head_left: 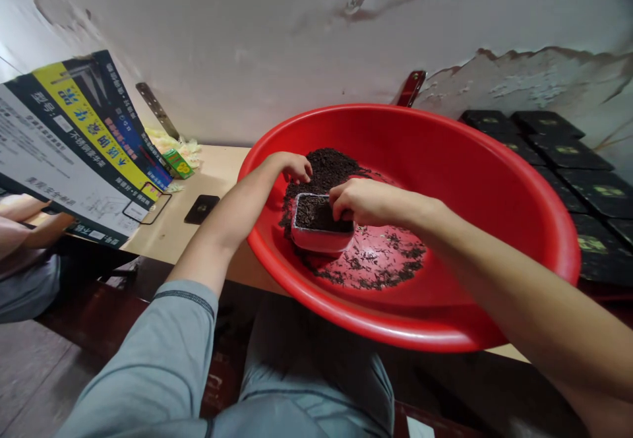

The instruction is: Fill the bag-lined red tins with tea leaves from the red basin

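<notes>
Leftward in our round red plastic basin [395, 334], the pale rectangular container [319, 240] of dark flakes [307, 214] might spill if our right hand [357, 200], fingers bent, tips it; it opens upward, long axis left-right. Beyond, our left hand [297, 167] curls at the dark heap [330, 164]. We can't tell whether either grips flakes.

At the left of the frame, a large printed cardboard sheet [93, 134] tilts beside a small green box [178, 163] and a flat black item [202, 209] on the pale tabletop [223, 157]; dark packs [568, 152] lie at the right edge; peeling paint marks the wall [237, 49] above
</notes>
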Available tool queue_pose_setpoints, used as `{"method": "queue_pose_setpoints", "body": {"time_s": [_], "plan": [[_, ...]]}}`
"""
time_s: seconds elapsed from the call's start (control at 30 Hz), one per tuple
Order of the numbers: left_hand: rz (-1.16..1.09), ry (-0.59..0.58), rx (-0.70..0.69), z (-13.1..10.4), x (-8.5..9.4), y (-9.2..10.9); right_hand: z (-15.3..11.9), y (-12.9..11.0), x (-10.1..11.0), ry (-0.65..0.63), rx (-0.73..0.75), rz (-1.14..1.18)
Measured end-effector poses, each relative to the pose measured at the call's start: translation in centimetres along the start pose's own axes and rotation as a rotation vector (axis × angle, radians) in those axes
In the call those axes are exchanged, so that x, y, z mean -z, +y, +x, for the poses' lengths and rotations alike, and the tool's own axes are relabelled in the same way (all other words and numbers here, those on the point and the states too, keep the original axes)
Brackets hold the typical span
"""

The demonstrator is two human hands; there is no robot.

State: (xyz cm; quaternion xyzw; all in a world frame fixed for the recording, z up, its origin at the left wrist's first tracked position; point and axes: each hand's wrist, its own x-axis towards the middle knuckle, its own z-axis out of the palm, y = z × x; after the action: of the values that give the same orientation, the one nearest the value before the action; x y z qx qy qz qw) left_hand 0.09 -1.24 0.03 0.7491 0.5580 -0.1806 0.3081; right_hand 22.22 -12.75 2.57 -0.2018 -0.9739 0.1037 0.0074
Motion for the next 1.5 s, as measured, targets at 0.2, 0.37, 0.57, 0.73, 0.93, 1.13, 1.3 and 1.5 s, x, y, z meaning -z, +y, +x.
{"method": "queue_pose_setpoints", "body": {"time_s": [0.2,0.37,0.57,0.73,0.93,1.13,1.3,1.5], "plan": [[-0.039,-0.022,0.038,0.1,0.0,-0.1,0.1,-0.1,-0.3,-0.009,0.01,0.017],[-0.021,-0.035,0.047,0.2,-0.2,-0.1,0.5,-0.3,-1.3,0.254,0.012,0.027],[-0.019,-0.055,0.052,0.4,-0.2,-0.1,1.4,-0.7,-2.7,0.236,0.089,-0.002],[-0.006,-0.058,0.052,0.1,0.0,0.0,1.4,-0.5,-2.9,0.333,0.099,-0.044],[-0.017,-0.071,0.073,0.2,-0.2,-0.1,1.4,-0.8,-2.7,0.228,0.055,-0.037],[0.014,-0.062,0.063,-0.4,-0.2,0.4,0.9,-1.3,-1.4,0.154,0.002,-0.033],[0.034,-0.08,0.063,-0.2,-0.3,0.3,0.2,-0.9,-0.2,0.034,-0.062,-0.028],[0.003,-0.053,0.058,0.1,-0.1,0.0,-0.1,0.1,0.1,0.0,-0.033,-0.021]]}}
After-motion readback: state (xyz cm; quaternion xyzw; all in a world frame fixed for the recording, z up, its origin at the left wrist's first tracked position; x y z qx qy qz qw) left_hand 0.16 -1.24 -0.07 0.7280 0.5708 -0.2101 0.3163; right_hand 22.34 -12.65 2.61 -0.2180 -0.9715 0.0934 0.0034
